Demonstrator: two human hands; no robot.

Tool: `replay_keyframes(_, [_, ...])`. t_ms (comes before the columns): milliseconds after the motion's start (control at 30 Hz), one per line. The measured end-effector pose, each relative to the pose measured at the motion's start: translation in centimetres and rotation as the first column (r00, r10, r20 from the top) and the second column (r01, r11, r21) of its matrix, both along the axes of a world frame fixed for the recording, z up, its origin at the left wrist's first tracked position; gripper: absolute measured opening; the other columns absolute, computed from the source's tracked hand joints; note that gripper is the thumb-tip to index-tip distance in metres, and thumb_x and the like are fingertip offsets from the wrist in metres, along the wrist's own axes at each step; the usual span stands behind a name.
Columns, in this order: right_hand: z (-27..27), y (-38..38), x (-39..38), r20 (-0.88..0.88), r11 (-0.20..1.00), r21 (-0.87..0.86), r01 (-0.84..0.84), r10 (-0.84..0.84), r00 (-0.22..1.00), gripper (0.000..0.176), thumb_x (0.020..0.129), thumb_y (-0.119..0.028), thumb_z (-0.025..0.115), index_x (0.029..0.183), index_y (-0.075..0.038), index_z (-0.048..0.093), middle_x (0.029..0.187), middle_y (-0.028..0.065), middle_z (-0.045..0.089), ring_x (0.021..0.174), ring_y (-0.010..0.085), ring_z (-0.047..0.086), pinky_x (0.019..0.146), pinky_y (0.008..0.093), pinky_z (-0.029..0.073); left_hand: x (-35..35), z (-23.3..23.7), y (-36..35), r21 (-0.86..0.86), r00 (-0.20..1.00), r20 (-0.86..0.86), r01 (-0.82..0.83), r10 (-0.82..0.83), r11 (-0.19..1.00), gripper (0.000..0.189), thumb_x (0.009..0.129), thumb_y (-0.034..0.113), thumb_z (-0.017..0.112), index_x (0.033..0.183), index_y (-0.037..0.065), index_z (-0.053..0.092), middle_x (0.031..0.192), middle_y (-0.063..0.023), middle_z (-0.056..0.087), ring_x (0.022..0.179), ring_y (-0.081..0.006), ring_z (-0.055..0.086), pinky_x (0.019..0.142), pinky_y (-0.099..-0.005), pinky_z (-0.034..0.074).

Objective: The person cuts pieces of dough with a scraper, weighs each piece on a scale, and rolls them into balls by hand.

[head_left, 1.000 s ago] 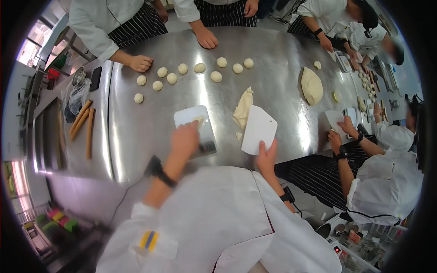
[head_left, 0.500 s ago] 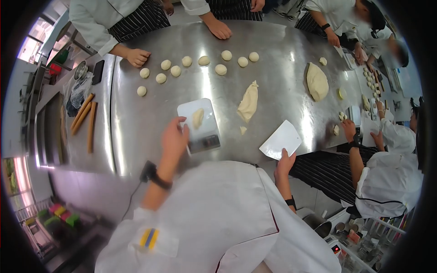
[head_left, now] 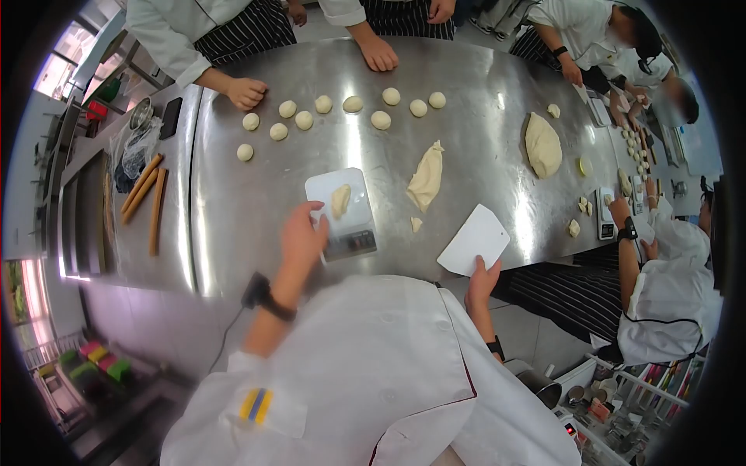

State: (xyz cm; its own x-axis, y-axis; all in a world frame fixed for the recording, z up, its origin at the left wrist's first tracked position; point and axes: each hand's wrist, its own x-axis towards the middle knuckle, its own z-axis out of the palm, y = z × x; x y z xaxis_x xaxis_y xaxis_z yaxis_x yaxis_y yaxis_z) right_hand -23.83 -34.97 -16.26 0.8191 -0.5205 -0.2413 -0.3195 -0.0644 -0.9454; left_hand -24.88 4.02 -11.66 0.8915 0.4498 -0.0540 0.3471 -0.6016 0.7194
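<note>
My left hand (head_left: pixel 303 237) is at the left edge of a white scale (head_left: pixel 359 203), its fingers apart and nothing in them. On the scale lies a piece of dough (head_left: pixel 340 200). My right hand (head_left: pixel 482 281) grips the near edge of a flat white scraper (head_left: pixel 472 239), held at the front of the steel table (head_left: pixel 287 182). Between the scale and the scraper lie a long torn lump of dough (head_left: pixel 425 177) and a small scrap (head_left: pixel 416 224). Several round dough balls (head_left: pixel 304 119) sit across the far part of the table.
Rolling pins (head_left: pixel 157 213) and a black phone (head_left: pixel 171 118) lie at the left. A big dough lump (head_left: pixel 543 146) rests at the right. Across the table, other people's hands (head_left: pixel 247 92) lean on the steel. A co-worker's hand (head_left: pixel 619 210) is at another scale (head_left: pixel 605 213) on the right.
My right hand and the scraper have shifted slightly left and down. My left hand stays beside the scale. At the right, the co-worker's hand has moved right, over the other scale.
</note>
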Motion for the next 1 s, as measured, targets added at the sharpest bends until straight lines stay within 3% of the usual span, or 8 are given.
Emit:
replay_keyframes(400, [1.6,1.1,0.7,-0.031,0.961,-0.222,-0.163,0.161,0.987,0.04,0.09,-0.011,0.063,0.125,0.004,0.052,0.114,0.0153,0.064,0.102,0.0227,0.062,0.09,0.035,0.047,2.6,1.3,-1.0,0.016,0.992,-0.091,0.085,-0.083,0.996,0.038,0.083,0.02,0.069,0.119,0.009,0.063,0.113,-0.0138,0.066,0.093,-0.0297,0.065,0.083,-0.0403,0.053])
replay_keyframes(600, [0.3,0.8,0.5,-0.005,0.944,-0.272,-0.186,0.192,0.981,0.041,0.089,-0.012,0.064,0.125,0.004,0.052,0.113,0.0171,0.065,0.101,0.0244,0.063,0.09,0.0361,0.048,5.0,0.4,-1.4,0.331,0.946,-0.062,0.32,-0.318,0.888,0.047,0.081,0.017,0.07,0.125,0.007,0.058,0.127,-0.0162,0.058,0.102,-0.0357,0.061,0.089,-0.0448,0.052])
replay_keyframes(700, [-0.1,0.3,0.4,-0.006,0.941,-0.285,-0.183,0.189,0.982,0.042,0.088,-0.011,0.064,0.125,0.005,0.052,0.114,0.0172,0.065,0.1,0.0248,0.063,0.089,0.0366,0.048,6.5,0.9,-1.0,0.104,0.911,-0.203,0.385,-0.36,0.917,0.038,0.082,0.013,0.066,0.12,0.007,0.06,0.123,-0.0192,0.059,0.106,-0.0389,0.06,0.089,-0.0447,0.051])
replay_keyframes(833, [1.6,0.8,0.3,-0.019,0.947,-0.277,-0.162,0.164,0.986,0.041,0.088,-0.009,0.063,0.125,0.004,0.052,0.113,0.0168,0.065,0.102,0.0243,0.063,0.09,0.0364,0.048,7.3,-2.9,0.2,-0.295,0.977,-0.1,0.15,-0.186,0.944,0.03,0.094,0.027,0.05,0.115,0.008,0.062,0.11,-0.0161,0.065,0.095,-0.0351,0.062,0.079,-0.0439,0.05])
replay_keyframes(867, [1.8,0.8,0.2,-0.018,0.951,-0.265,-0.158,0.159,0.987,0.04,0.088,-0.008,0.062,0.126,0.004,0.052,0.113,0.0166,0.065,0.103,0.0239,0.063,0.091,0.036,0.048,7.0,-2.0,0.3,-0.75,0.995,-0.067,-0.003,-0.072,0.662,0.033,0.091,0.026,0.05,0.113,0.006,0.064,0.101,-0.0107,0.063,0.088,-0.0247,0.056,0.076,-0.039,0.048])
replay_keyframes(900, [1.8,0.8,0.0,-0.009,0.953,-0.264,-0.146,0.148,0.989,0.04,0.088,-0.008,0.062,0.126,0.004,0.052,0.113,0.0166,0.065,0.103,0.0239,0.063,0.091,0.036,0.048,6.7,-1.3,0.6,-0.98,0.994,-0.106,-0.11,0.038,0.165,0.036,0.088,0.026,0.049,0.111,0.005,0.066,0.093,-0.0052,0.06,0.08,-0.0143,0.05,0.073,-0.0341,0.046])
replay_keyframes(933, [1.7,0.8,-0.1,-0.023,0.953,-0.265,-0.145,0.144,0.989,0.04,0.088,-0.007,0.062,0.126,0.004,0.052,0.113,0.0166,0.065,0.103,0.0236,0.063,0.09,0.036,0.048,6.5,-1.4,1.3,-0.982,0.993,-0.106,-0.097,0.048,-0.165,0.033,0.089,0.033,0.051,0.097,0.005,0.066,0.09,-0.0074,0.059,0.078,-0.016,0.046,0.074,-0.0337,0.045])
replay_keyframes(1000, [1.2,0.6,-0.1,-0.023,0.954,-0.264,-0.14,0.139,0.99,0.04,0.088,-0.007,0.062,0.126,0.004,0.052,0.114,0.0165,0.065,0.103,0.0234,0.063,0.09,0.036,0.048,6.0,-0.3,1.3,-0.93,0.983,-0.151,-0.106,0.102,-0.353,0.032,0.091,0.034,0.052,0.088,0.004,0.062,0.088,-0.0095,0.057,0.078,-0.0176,0.046,0.074,-0.0335,0.045])
